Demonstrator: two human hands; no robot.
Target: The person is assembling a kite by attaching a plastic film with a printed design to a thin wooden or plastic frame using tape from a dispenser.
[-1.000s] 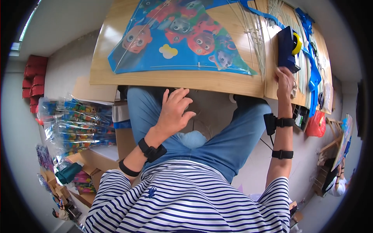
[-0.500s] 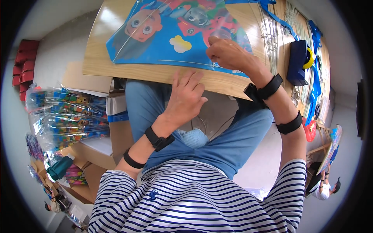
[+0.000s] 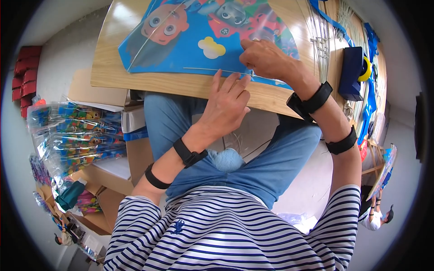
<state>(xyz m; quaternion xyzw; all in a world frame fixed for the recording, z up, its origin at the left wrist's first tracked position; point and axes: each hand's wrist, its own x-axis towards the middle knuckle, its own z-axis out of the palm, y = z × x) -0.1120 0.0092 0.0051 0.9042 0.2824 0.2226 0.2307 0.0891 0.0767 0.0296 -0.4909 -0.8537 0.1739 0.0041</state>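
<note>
Seated person, striped shirt, blue jeans, at light wooden table (image 3: pixel 135 79). Blue plastic kite with cartoon print (image 3: pixel 199 40) lies flat on table. Right hand (image 3: pixel 266 58) rests on kite's near edge, fingers pinching thin white rod (image 3: pixel 217 71) along that edge. Left hand (image 3: pixel 226 106) open, fingertips touching table edge just below kite. Pale blue ball of string (image 3: pixel 227 159) in lap. Dark blue tape dispenser with yellow roll (image 3: pixel 355 67) at table's right. Stack of packaged colourful kites (image 3: pixel 72 135) on cardboard boxes at left.
</note>
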